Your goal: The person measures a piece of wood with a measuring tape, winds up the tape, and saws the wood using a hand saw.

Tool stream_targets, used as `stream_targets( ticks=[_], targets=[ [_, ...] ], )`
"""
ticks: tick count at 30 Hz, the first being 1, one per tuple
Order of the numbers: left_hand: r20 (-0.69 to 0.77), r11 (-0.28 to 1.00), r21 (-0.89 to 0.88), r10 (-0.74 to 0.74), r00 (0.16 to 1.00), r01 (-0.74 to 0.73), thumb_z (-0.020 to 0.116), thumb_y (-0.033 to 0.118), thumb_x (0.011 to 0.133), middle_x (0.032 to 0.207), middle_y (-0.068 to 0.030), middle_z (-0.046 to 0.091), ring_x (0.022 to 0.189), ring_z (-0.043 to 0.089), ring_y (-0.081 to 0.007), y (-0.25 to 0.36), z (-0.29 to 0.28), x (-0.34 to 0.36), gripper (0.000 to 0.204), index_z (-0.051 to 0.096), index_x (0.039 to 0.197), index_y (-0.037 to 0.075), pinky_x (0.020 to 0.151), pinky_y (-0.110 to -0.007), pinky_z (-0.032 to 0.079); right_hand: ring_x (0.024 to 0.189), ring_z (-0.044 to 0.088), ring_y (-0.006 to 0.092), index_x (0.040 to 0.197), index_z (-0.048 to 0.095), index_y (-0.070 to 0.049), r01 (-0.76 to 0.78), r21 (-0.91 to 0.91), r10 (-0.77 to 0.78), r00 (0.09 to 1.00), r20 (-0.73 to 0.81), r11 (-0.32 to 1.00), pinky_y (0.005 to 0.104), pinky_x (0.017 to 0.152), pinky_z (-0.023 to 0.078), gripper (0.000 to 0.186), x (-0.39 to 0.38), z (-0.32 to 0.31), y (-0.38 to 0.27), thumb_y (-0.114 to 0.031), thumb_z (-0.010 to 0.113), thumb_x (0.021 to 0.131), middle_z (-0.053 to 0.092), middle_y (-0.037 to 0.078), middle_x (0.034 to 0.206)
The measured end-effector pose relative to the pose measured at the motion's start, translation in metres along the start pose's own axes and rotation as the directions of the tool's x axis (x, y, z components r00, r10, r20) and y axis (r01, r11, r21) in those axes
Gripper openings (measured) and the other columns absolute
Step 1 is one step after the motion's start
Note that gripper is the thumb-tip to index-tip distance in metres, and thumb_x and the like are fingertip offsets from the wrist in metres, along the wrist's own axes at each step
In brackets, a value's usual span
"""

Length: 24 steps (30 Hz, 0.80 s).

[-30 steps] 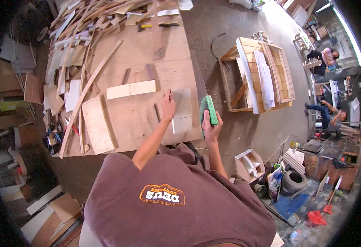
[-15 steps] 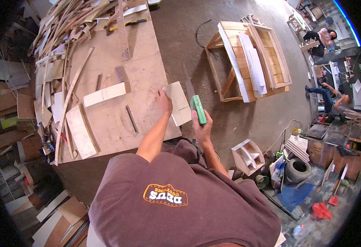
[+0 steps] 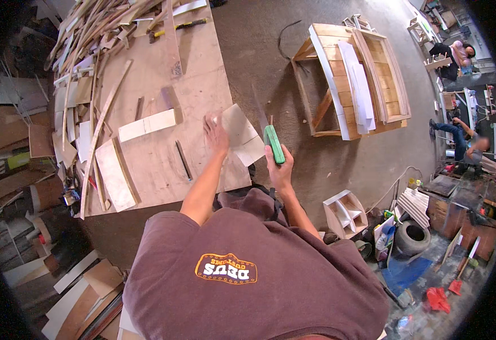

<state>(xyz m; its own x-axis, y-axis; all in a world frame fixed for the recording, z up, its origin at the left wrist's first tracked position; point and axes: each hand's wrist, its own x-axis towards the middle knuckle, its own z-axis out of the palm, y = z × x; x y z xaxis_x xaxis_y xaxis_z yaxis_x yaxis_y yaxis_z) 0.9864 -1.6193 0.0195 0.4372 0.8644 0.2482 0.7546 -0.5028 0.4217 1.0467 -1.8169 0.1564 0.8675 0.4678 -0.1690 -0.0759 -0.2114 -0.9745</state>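
Observation:
My right hand (image 3: 277, 168) is closed on the green handle of a hand saw (image 3: 273, 143); its blurred blade points forward, away from me. My left hand (image 3: 216, 134) has its fingers apart, lying at the left edge of a pale plywood piece (image 3: 243, 133). That piece has a line across it and overhangs the right edge of the plywood worktop (image 3: 197, 90). Left of my left hand are a pale board (image 3: 146, 125), a purplish offcut (image 3: 167, 97) and a thin dark stick (image 3: 183, 160).
Wood strips (image 3: 101, 22) pile along the worktop, near a yellow-black hammer (image 3: 177, 29). Right stands a wooden frame (image 3: 350, 85) with boards. Two people, one (image 3: 456, 56) seated, one (image 3: 467, 146) below, work at the far right. A tyre (image 3: 413, 238) and clutter occupy the lower right.
The plywood piece has shifted out over the worktop's edge and tilted. My left hand has spread its fingers beside it. The saw moved slightly left, with its blade beside the piece.

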Motion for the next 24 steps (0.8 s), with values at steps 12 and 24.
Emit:
stream_targets(
  ticks=[12, 24],
  targets=[
    [0.415, 0.886, 0.075, 0.389, 0.823, -0.457, 0.057, 0.039, 0.085, 0.149, -0.0170, 0.038, 0.144, 0.025, -0.0309, -0.029, -0.041, -0.020, 0.059, 0.053, 0.133, 0.005, 0.114, -0.048, 0.024, 0.061, 0.043, 0.0076, 0.079, 0.056, -0.003, -0.039, 0.067, 0.045, 0.996, -0.082, 0.997, 0.0288, 0.053, 0.037, 0.029, -0.003, 0.011, 0.009, -0.026, 0.067, 0.093, 0.047, -0.002, 0.064],
    [0.316, 0.882, -0.142, 0.470, 0.824, -0.448, 0.055, 0.028, 0.083, 0.149, -0.0175, 0.036, 0.142, 0.027, -0.0326, 0.013, -0.002, 0.002, 0.054, 0.049, 0.130, 0.002, 0.113, -0.048, 0.024, 0.053, 0.040, 0.0028, 0.083, 0.056, -0.006, 0.031, 0.001, -0.031, 0.999, -0.010, 1.000, 0.0218, 0.046, 0.032, 0.025, -0.007, 0.024, -0.006, -0.026, 0.066, 0.094, 0.045, -0.007, 0.065]
  ],
)
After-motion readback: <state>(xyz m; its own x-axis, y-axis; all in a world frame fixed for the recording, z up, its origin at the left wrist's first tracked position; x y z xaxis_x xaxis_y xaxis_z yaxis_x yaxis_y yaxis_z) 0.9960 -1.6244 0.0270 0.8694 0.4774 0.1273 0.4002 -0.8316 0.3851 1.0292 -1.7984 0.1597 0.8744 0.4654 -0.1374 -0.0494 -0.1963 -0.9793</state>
